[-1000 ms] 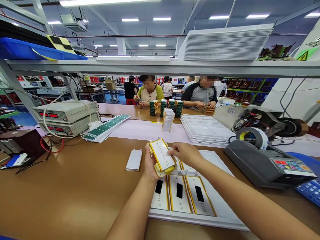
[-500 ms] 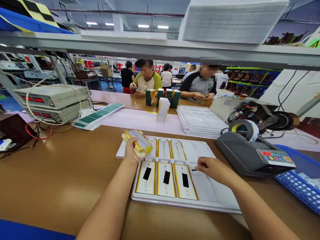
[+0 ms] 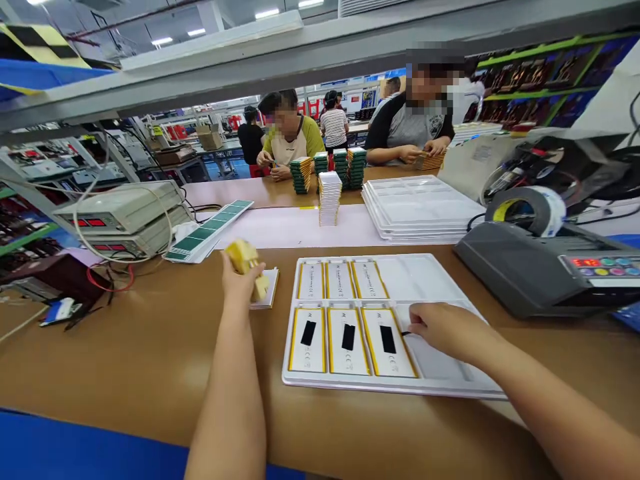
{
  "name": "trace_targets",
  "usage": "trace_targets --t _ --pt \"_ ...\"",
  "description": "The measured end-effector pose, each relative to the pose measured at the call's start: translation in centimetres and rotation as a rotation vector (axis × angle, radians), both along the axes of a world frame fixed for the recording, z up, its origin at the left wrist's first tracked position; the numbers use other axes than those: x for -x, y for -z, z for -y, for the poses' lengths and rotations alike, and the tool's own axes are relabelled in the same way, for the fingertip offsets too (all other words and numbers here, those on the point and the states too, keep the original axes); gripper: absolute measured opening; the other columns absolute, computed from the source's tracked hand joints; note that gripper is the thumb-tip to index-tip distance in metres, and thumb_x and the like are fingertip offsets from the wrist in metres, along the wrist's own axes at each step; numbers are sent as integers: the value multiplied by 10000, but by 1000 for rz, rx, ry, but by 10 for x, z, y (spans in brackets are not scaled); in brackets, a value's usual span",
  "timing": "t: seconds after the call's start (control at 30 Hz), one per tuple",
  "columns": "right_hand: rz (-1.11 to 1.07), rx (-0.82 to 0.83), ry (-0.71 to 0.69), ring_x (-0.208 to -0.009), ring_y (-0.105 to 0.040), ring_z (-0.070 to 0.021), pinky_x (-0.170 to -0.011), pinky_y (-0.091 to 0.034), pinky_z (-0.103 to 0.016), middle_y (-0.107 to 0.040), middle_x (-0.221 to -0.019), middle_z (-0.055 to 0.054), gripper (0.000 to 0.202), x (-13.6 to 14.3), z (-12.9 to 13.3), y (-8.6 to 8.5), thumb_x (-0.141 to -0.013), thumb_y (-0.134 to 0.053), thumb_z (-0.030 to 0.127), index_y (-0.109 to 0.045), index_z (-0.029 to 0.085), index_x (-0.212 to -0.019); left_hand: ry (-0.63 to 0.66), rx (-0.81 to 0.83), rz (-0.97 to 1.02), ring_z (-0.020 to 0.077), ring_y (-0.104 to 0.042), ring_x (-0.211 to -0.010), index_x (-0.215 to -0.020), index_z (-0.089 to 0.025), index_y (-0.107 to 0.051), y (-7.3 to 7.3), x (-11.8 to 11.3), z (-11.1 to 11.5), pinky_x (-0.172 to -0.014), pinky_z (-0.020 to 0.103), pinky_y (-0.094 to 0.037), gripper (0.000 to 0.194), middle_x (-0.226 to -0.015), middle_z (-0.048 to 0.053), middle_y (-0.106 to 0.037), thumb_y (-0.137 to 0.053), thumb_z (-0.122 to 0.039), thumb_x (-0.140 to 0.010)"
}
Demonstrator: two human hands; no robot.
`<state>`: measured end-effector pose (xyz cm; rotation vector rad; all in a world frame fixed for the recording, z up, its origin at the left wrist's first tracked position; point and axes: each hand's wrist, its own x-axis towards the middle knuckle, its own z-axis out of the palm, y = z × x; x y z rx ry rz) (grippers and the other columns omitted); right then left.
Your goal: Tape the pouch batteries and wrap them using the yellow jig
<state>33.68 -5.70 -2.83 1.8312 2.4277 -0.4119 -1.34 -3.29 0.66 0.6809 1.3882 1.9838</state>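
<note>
Left of the middle of the frame, we hold a yellow block [image 3: 243, 257] in our left hand [image 3: 240, 283], the fingers curled round it; it is blurred, and we cannot tell what its far side carries. Just behind and to the right of that hand, a white pad [image 3: 271, 297] lies on the brown surface [image 3: 150, 340]. Right of centre, our right hand [image 3: 443, 327] pinches a small black strip [image 3: 406, 333] between thumb and fingertips, over the white tray [image 3: 440, 277], the strip's tip just beside the right edge of the nearest pack. We see six packs [image 3: 307, 353] lying flat in the tray's left part, three in the upper row and three in the lower; each lower one bears a black patch [image 3: 387, 339]. At the right of the frame a dark dispenser [image 3: 520, 273] stands near the tray, a tape roll [image 3: 545, 207] resting on top. Towards the upper middle we have a tall white stack [image 3: 329, 200], with spare trays [image 3: 417, 207] to its right. At the left sit two meters [image 3: 120, 213], one on the other, beside green sheets [image 3: 210, 233]. Across from us, two co-workers [image 3: 410, 130] sit with their hands raised before them.
</note>
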Motion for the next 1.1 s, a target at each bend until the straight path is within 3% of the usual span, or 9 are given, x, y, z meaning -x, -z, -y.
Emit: trace_targets --t 0.17,0.33,0.57,0.77,0.83,0.9,0.93,1.0,1.1 --pt "-110 91 16 -627 -544 -188 -492 -283 -259 -623 -719 -54 183 -2 -7 5 -724 -478 338 -560 207 -625 -138 424 -491 305 -330 -1187 -826 -232 -599 9 -3 -2 -938 419 -275 534 -949 93 -601 -720 -51 -338" --pt "-265 195 42 -603 -535 -167 -497 -310 -246 -622 -659 -25 202 -6 -16 9 -700 -508 386 -575 209 -631 -124 749 -750 393 -356 -1138 -826 -267 -592 3 -15 -7 -937 541 -124 536 -959 122 -598 -742 -130 -330" --pt "-388 230 78 -561 -507 -145 -477 -301 -233 -598 -611 -27 192 -4 -16 9 -669 -543 367 -579 184 -625 -141 790 -893 407 -408 -1074 -765 -264 -577 -3 -14 0 -895 559 -164 414 -963 142 -595 -720 -416 -407" --pt "-599 436 -47 -433 -358 -81 -428 -265 -217 -427 -457 28 251 9 -11 9 -665 -514 358 -445 168 -516 -209 691 -1044 389 -474 -978 -770 -242 -573 -15 -15 9 -884 524 -186 325 -818 128 -607 -684 -343 -481" --pt "-635 420 -39 -441 -346 -79 -426 -262 -213 -401 -464 35 254 14 -7 11 -651 -516 365 -416 173 -519 -254 568 -968 360 -484 -964 -852 -244 -574 -22 -18 12 -884 493 -218 392 -808 105 -601 -683 -342 -488" --pt "-675 426 -7 -453 -352 -79 -433 -273 -211 -400 -491 35 252 18 -3 16 -640 -519 387 -414 175 -552 -167 377 -719 301 -522 -897 -969 -246 -542 -24 -25 16 -840 435 -307 496 -816 76 -595 -682 -339 -503" --pt "-689 433 11 -458 -353 -80 -436 -279 -212 -403 -504 33 261 20 -1 20 -632 -521 408 -418 176 -570 -53 270 -521 263 -544 -832 -1014 -240 -518 -22 -30 18 -789 395 -358 539 -810 60 -593 -683 -329 -509" --pt "-719 454 26 -471 -356 -83 -442 -291 -213 -419 -541 22 296 22 2 29 -622 -516 462 -438 177 -604 328 71 -63 201 -562 -729 -1040 -224 -490 -11 -42 19 -704 343 -408 529 -828 39 -598 -662 -321 -550" --pt "-717 476 -9 -455 -323 -79 -413 -262 -211 -394 -537 19 388 17 -2 37 -579 -512 560 -435 180 -589 715 -14 473 157 -557 -637 -895 -134 -553 11 -61 16 -645 293 -421 338 -703 48 -594 -564 -371 -653"
